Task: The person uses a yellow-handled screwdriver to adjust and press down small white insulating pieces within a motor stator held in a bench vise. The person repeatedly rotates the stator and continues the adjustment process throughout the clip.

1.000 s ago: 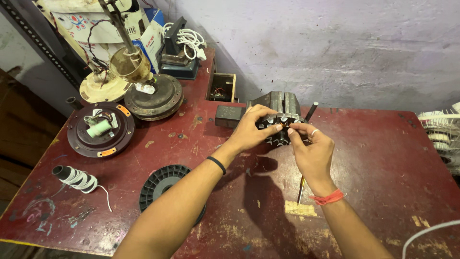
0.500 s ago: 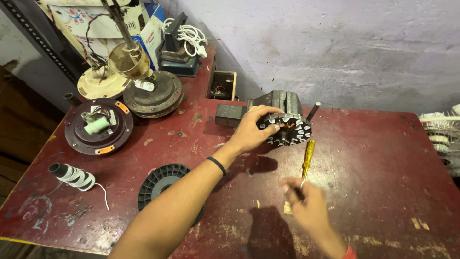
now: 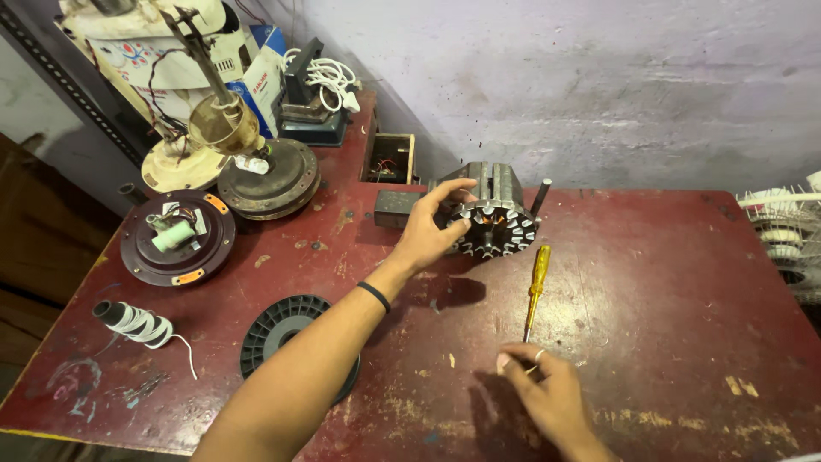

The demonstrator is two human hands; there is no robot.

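Since half a second ago the right hand (image 3: 547, 395) has stayed low at the bottom centre of the frame, its fingertips now pressed on the bench (image 3: 667, 282) at the metal tip of the yellow-handled screwdriver (image 3: 535, 287), which lies flat just right of centre with its handle pointing up the frame. The fingers are loosely curled and close on nothing that shows; they only touch the tip. The left hand (image 3: 432, 229) reaches up the middle of the frame and grips the round stator (image 3: 496, 227), a dark ring of slotted teeth with copper showing inside, held tilted on edge just in front of the grey vise (image 3: 496, 181). In the left part of the frame lie a black plastic spool (image 3: 282, 329), a roll of white tape (image 3: 132, 322) and a dark round motor housing (image 3: 175, 237).
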